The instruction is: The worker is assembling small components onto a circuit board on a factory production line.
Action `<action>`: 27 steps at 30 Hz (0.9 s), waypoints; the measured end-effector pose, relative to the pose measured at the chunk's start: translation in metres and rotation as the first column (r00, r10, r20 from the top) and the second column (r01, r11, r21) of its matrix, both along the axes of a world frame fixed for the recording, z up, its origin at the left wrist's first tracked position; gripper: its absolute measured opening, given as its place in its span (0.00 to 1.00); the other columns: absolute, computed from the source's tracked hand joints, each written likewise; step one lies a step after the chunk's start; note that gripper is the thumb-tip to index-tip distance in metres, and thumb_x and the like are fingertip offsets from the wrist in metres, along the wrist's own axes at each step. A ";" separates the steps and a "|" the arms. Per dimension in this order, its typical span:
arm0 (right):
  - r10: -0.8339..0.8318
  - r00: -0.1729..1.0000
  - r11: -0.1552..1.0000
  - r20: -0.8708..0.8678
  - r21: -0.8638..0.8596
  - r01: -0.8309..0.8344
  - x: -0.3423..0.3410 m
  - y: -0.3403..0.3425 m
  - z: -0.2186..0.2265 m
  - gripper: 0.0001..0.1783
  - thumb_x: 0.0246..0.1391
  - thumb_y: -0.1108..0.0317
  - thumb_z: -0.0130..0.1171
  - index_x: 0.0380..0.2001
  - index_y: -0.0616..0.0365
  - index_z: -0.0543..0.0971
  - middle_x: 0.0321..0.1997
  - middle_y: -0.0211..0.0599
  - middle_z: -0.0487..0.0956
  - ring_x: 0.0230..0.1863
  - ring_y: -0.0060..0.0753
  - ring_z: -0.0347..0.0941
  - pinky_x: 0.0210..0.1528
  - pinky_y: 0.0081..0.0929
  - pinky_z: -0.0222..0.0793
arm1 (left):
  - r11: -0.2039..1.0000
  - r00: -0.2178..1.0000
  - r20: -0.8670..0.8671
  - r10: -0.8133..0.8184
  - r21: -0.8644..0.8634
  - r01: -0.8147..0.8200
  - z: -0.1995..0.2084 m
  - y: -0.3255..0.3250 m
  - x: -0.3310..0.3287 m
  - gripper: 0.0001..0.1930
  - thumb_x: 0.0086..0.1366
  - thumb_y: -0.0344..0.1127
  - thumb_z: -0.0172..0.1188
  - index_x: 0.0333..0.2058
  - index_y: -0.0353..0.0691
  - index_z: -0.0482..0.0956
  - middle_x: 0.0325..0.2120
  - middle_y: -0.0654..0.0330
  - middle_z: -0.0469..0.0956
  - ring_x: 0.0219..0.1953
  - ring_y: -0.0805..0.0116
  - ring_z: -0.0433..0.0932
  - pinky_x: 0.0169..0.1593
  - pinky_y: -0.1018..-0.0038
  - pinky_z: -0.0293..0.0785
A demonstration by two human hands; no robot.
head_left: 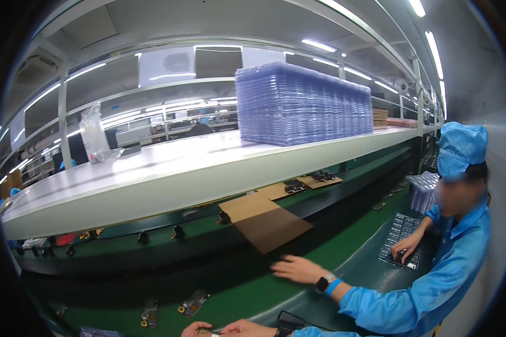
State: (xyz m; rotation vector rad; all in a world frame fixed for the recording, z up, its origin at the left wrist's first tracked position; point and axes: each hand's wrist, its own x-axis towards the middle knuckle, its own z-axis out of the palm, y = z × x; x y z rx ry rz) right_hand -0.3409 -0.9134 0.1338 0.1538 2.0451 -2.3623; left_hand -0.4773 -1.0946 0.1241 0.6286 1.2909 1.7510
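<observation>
At the lower edge, my left hand (195, 329) and my right hand (242, 327) are close together, fingers bent in a pinch. Between them shows a sliver of a small part with yellow and white on it; the frame cuts off the rest, and I cannot make out its kind. To the left, two small circuit boards, one upright in view (149, 313) and one slanted (194, 303), lie on the green conveyor belt (236, 297), each with a yellow ring at one end. A black object (291, 320) sits just beyond my right wrist.
At right, a co-worker in blue stretches one hand (298, 269) over the belt; the other is on a clear compartment tray (402, 238). A cardboard sheet (267, 222) juts out below the white shelf (152, 188), which bears stacked clear plastic trays (303, 106). More boards (380, 205) lie farther along.
</observation>
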 end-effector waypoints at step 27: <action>0.447 0.877 0.001 -0.178 0.980 0.198 -0.190 0.119 -0.046 0.28 0.59 0.63 0.50 0.64 0.51 0.68 0.63 0.45 0.69 0.63 0.50 0.66 0.68 0.41 0.60 | 0.936 0.921 -0.182 -0.344 0.014 0.352 0.002 -0.009 -0.014 0.25 0.62 0.21 0.60 0.57 0.42 0.66 0.42 0.61 0.76 0.41 0.71 0.78 0.42 0.75 0.79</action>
